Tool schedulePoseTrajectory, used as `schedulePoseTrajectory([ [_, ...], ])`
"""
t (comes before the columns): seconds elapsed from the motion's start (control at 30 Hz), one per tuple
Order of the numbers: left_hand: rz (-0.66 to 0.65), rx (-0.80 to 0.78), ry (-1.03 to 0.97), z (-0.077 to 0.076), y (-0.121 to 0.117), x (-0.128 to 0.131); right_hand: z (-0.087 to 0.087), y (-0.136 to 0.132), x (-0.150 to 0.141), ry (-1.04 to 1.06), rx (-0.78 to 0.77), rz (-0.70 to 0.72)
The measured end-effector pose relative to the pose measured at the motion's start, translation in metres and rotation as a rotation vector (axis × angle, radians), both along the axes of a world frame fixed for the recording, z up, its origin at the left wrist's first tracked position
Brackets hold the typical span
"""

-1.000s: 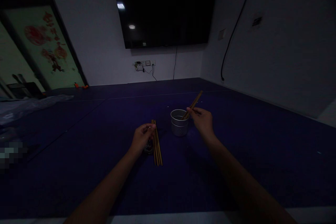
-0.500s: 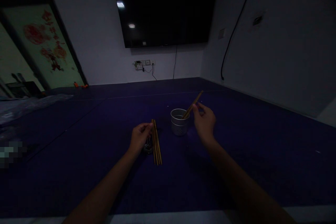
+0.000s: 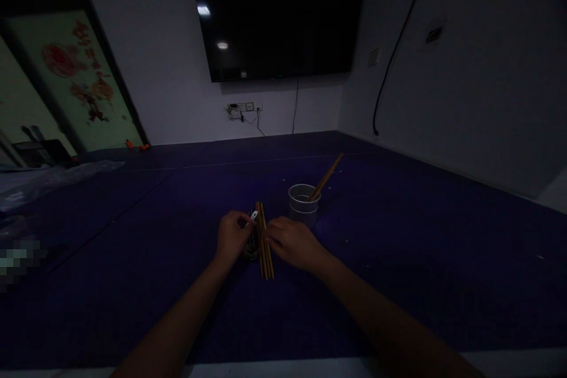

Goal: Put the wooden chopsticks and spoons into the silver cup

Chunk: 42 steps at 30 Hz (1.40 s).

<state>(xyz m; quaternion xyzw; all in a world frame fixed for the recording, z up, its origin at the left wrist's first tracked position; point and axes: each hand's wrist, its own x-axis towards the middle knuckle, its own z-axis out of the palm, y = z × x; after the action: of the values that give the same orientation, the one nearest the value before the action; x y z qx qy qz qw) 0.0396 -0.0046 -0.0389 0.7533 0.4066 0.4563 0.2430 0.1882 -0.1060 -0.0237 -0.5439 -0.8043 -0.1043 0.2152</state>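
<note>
A bundle of brown chopsticks (image 3: 264, 248) lies on the dark blue mat (image 3: 398, 260) in front of me. My left hand (image 3: 233, 237) rests curled just left of the bundle, fingers on a small metal object (image 3: 252, 217) I cannot name. My right hand (image 3: 292, 242) lies against the bundle's right side, its fingertips on the sticks. Behind them stands a round metal cup (image 3: 303, 201) with one chopstick (image 3: 326, 175) leaning out of it to the upper right.
A dark screen (image 3: 279, 15) hangs on the far wall above sockets and cables (image 3: 243, 109). Clear plastic sheeting (image 3: 39, 180) lies at the mat's far left. A white edge (image 3: 283, 366) runs along the bottom of the view.
My right hand let go of the chopstick, which now leans in the cup, and moved down and left to the bundle. My left hand stayed beside the bundle.
</note>
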Motion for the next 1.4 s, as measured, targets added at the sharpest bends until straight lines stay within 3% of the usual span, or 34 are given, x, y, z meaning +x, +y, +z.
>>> schedulePoseTrajectory([
  [0.13,0.043,0.166,0.214,-0.004,0.001,0.000,-0.006,0.002,-0.001,-0.048,-0.106,0.011],
  [0.43,0.024,0.101,0.388,-0.013,0.003,0.000,-0.005,0.001,0.001,-0.042,-0.187,0.005],
  [0.87,-0.019,0.029,0.402,-0.013,0.003,0.002,-0.009,0.003,0.000,-0.026,-0.215,0.015],
  [1.4,-0.058,0.021,0.368,-0.013,0.002,0.003,-0.006,0.002,-0.009,-0.045,-0.243,-0.095],
])
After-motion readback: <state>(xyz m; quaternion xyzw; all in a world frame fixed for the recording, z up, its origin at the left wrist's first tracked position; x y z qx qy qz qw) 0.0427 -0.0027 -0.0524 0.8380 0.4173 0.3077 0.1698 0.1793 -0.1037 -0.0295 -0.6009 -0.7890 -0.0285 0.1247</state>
